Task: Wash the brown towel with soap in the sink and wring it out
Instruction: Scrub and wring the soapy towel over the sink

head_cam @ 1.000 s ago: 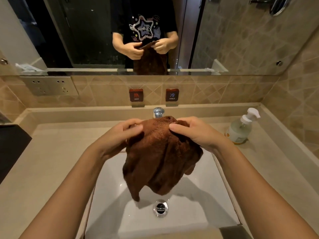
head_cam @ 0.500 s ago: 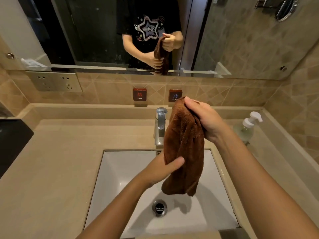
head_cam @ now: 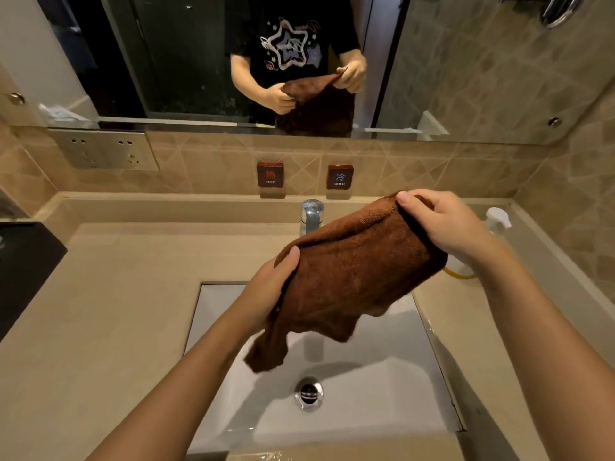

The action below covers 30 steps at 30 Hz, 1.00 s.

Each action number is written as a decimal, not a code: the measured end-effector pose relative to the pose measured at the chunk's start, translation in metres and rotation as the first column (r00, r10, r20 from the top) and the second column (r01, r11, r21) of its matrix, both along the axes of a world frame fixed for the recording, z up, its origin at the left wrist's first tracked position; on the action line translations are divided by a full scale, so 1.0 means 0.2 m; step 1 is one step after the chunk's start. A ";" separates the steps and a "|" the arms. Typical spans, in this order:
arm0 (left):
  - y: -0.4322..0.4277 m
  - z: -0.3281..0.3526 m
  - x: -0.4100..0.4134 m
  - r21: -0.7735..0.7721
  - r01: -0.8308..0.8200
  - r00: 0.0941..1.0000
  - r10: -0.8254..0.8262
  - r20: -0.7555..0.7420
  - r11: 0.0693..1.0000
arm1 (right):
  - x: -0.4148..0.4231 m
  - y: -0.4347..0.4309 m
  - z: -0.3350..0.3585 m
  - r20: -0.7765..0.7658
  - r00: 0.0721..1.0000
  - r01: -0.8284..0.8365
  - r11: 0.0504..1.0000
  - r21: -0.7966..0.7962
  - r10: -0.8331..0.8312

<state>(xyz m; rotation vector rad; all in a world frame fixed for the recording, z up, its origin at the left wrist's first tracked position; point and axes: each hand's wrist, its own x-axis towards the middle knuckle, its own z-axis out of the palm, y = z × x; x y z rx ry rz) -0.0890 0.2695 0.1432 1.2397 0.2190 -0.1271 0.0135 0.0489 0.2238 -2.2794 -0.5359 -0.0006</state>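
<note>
Beige table (head_cam: 116, 311) with a white sink (head_cam: 382, 394) sunk in; 1 faucet (head_cam: 312, 216) just behind the sink, pump bottle (head_cam: 497, 217) to its right, black object (head_cam: 23, 267) far left

Tan diamond-tiled wall (head_cam: 216, 168), wide mirror (head_cam: 466, 78), beige countertop (head_cam: 100, 311)

Brown towel (head_cam: 352, 277); white sink (head_cam: 366, 394); beige counter (head_cam: 116, 311).

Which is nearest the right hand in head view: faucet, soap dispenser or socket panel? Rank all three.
From the right hand, which grips the brown towel:
1. Soap dispenser, just behind it, right side.
2. Faucet, centre, behind the sink.
3. Socket panel, far left wall.
</note>
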 end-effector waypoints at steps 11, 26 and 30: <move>-0.10 0.03 0.05 -0.466 -0.199 0.960 0.077 -0.268 0.862 | -0.39 0.34 -0.23 0.195 0.978 -0.093 0.993 0.067 0.078; -0.12 0.08 0.02 -0.415 -0.186 0.975 0.115 -0.190 0.890 | -0.33 0.56 -0.31 0.074 0.970 0.223 0.968 0.113 -0.232; -0.10 0.10 0.00 -0.528 -0.060 0.988 -0.024 -0.151 0.847 | -0.24 0.52 -0.26 -0.310 0.935 0.292 0.870 0.397 -0.173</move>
